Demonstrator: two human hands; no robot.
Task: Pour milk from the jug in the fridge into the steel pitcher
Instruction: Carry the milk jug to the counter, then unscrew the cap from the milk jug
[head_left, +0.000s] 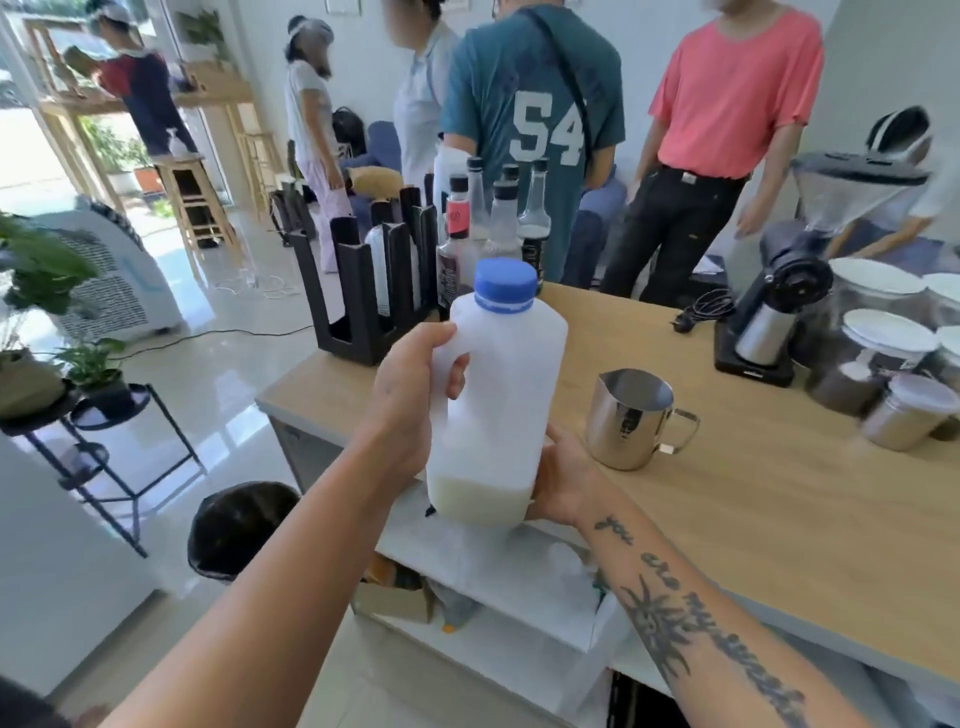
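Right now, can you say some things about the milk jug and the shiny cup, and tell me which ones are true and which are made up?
1. The milk jug has its blue cap on. True.
2. The jug is full to the top. False: the milk fills only the bottom.
3. The left hand grips the jug's handle. True.
4. The steel pitcher lies on its side. False: it stands upright on the counter.
5. The right hand holds the pitcher. False: it holds the jug near its bottom, and neither of the hands touches the pitcher.
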